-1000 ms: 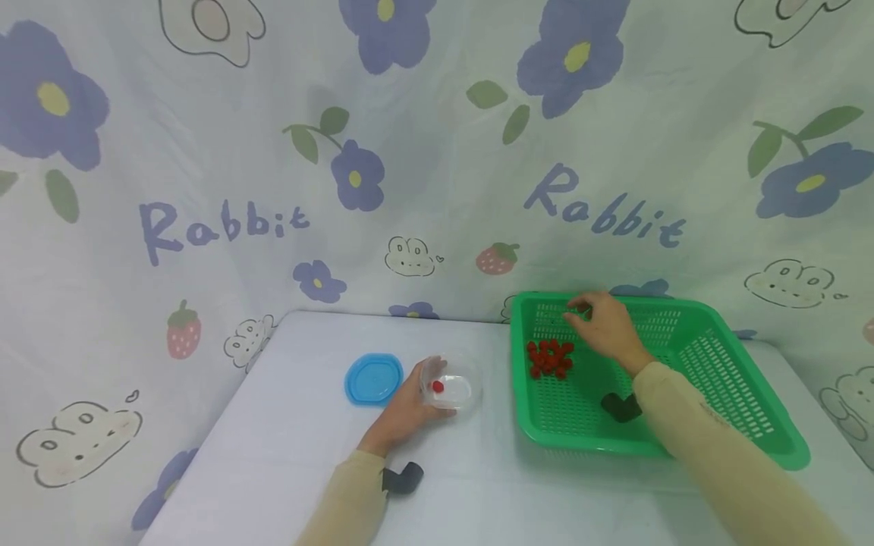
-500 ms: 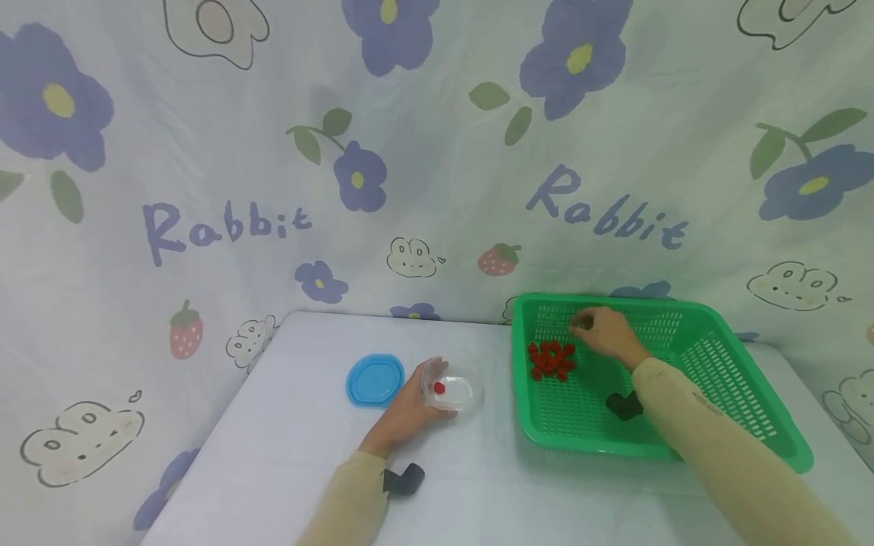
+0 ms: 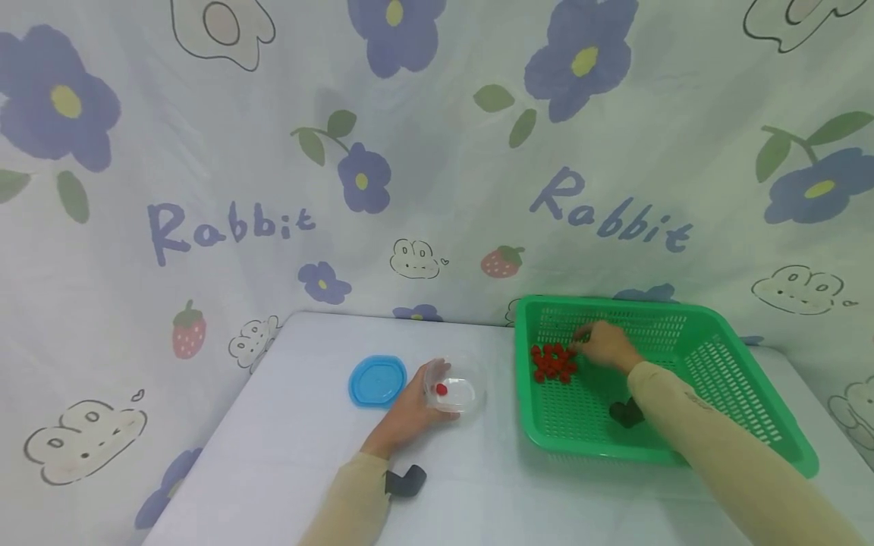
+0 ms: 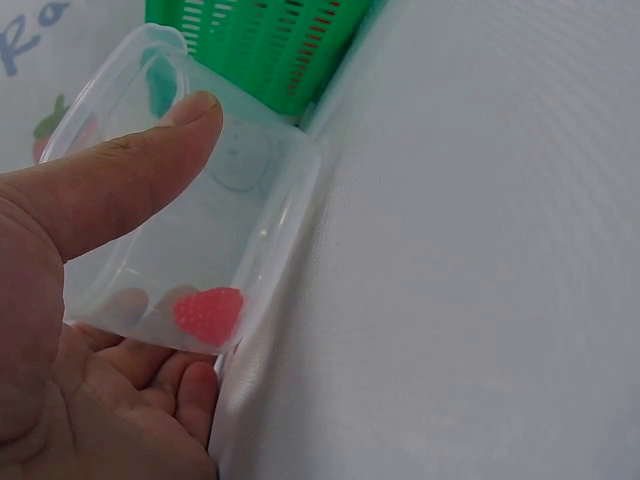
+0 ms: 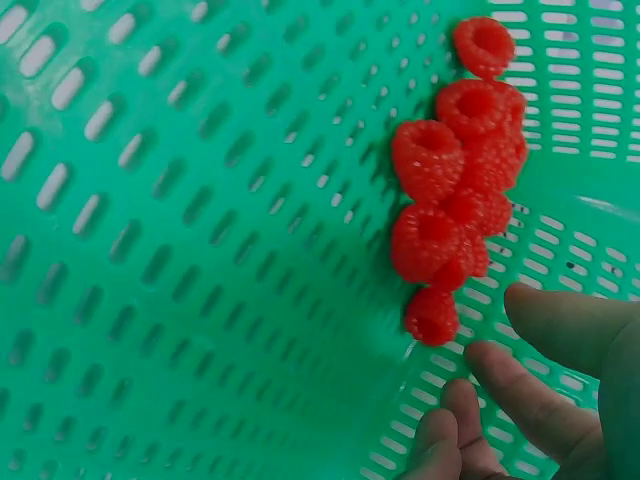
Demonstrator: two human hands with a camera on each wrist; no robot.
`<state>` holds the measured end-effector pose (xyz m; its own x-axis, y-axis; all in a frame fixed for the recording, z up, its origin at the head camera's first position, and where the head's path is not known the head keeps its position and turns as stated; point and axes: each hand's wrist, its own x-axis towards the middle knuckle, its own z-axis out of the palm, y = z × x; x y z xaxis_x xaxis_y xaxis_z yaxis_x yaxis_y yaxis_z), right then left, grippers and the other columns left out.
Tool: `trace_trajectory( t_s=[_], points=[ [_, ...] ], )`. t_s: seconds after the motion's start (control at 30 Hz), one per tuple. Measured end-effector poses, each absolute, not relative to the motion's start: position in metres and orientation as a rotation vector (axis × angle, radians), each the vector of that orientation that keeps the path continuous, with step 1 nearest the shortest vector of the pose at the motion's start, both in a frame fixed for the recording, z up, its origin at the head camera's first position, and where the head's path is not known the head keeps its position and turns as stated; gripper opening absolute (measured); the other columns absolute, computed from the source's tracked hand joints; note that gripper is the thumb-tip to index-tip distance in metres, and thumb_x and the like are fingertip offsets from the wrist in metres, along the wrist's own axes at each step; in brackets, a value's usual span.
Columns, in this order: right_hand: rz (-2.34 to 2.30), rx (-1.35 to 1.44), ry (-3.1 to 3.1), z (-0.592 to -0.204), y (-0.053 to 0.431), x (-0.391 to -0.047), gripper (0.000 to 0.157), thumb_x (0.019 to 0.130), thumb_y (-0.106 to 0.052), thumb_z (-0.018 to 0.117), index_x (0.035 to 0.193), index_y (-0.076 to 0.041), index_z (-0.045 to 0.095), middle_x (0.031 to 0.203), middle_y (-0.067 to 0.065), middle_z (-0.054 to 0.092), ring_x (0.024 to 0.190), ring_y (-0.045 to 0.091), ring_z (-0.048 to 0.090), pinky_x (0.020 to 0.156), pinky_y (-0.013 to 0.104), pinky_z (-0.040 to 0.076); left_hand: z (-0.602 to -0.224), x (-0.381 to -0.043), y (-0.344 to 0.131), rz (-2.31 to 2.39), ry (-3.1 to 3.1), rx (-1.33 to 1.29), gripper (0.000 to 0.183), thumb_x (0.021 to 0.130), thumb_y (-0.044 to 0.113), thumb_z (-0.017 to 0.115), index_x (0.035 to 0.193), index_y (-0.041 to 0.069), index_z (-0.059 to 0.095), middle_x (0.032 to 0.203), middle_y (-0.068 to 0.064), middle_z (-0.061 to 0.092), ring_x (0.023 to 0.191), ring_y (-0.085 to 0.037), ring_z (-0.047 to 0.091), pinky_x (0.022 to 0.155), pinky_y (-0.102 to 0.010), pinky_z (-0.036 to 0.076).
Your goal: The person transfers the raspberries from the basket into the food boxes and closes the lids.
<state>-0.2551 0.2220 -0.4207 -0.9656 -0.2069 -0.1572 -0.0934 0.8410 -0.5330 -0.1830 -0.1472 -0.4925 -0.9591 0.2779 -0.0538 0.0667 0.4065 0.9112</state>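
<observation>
My left hand grips a clear plastic tub by its side, the thumb lying along the wall in the left wrist view. A single red raspberry rests inside the tub. My right hand is down in the green basket, beside a cluster of raspberries at the basket's left end. In the right wrist view its thumb and fingers are parted, with nothing between them, and the fingertips are close to the nearest raspberry.
A blue lid lies on the white table, left of the tub. The basket's raised, slotted walls surround the right hand. A patterned cloth hangs behind the table. Black wrist devices show at the sleeves.
My right hand has lowered from near the basket's back rim toward the raspberries, fingers now at the cluster's right side. The left hand and tub have stayed in place.
</observation>
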Motion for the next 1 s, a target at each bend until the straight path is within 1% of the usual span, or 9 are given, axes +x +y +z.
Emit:
trace_trajectory(
  t_s=[0.2,0.47,0.53,0.63,0.73,0.87,1.0],
  points=[
    [-0.731,-0.247,2.820,-0.4212,0.2181,-0.2530,0.038,0.097,-0.019,0.063,0.119,0.011,0.065,0.121,0.031,0.064,0.105,0.049,0.062,0.085,0.057,0.054,-0.4919,-0.1824,-0.1474,1.584,2.462,0.301,0.091,0.080,0.028,0.085,0.155,0.022,0.034,0.154,0.003,0.045,0.147,-0.028,0.032,0.115,-0.063,0.026],
    [-0.689,-0.237,2.822,-0.4237,0.2152,-0.2514,0.037,0.097,-0.017,0.062,0.118,0.013,0.065,0.118,0.032,0.065,0.101,0.046,0.064,0.081,0.054,0.055,-0.4931,-0.1829,-0.1470,1.579,2.465,0.304,0.090,0.081,0.027,0.085,0.155,0.021,0.033,0.155,0.003,0.044,0.147,-0.028,0.031,0.116,-0.063,0.025],
    [-0.689,-0.226,2.823,-0.4238,0.2152,-0.2511,0.036,0.097,-0.016,0.062,0.119,0.013,0.065,0.118,0.031,0.065,0.098,0.044,0.065,0.078,0.052,0.056,-0.4928,-0.1829,-0.1468,1.578,2.465,0.306,0.091,0.081,0.027,0.085,0.155,0.021,0.033,0.155,0.003,0.044,0.147,-0.028,0.032,0.115,-0.063,0.026],
    [-0.695,-0.213,2.813,-0.4239,0.2156,-0.2507,0.034,0.097,-0.013,0.060,0.119,0.012,0.065,0.114,0.031,0.066,0.089,0.038,0.066,0.071,0.047,0.053,-0.4928,-0.1827,-0.1464,1.579,2.464,0.306,0.091,0.081,0.028,0.085,0.155,0.021,0.033,0.155,0.003,0.044,0.147,-0.028,0.032,0.115,-0.063,0.026],
    [-0.689,-0.215,2.819,-0.4247,0.2164,-0.2509,0.033,0.096,-0.012,0.060,0.118,0.012,0.065,0.110,0.030,0.068,0.086,0.036,0.066,0.068,0.044,0.052,-0.4931,-0.1825,-0.1461,1.581,2.466,0.306,0.091,0.080,0.028,0.086,0.155,0.022,0.033,0.155,0.003,0.044,0.147,-0.028,0.032,0.115,-0.063,0.026],
    [-0.668,-0.210,2.837,-0.4266,0.2166,-0.2517,0.035,0.095,-0.015,0.064,0.116,0.013,0.065,0.109,0.029,0.069,0.090,0.039,0.067,0.072,0.048,0.056,-0.4932,-0.1823,-0.1461,1.582,2.466,0.306,0.092,0.080,0.028,0.086,0.155,0.022,0.033,0.154,0.003,0.045,0.147,-0.028,0.032,0.116,-0.063,0.026],
    [-0.654,-0.184,2.834,-0.4289,0.2165,-0.2531,0.037,0.096,-0.016,0.063,0.118,0.013,0.064,0.110,0.028,0.068,0.091,0.039,0.067,0.074,0.049,0.056,-0.4934,-0.1824,-0.1465,1.581,2.463,0.300,0.092,0.080,0.028,0.086,0.155,0.022,0.033,0.155,0.004,0.044,0.147,-0.027,0.033,0.116,-0.062,0.026]
  ],
)
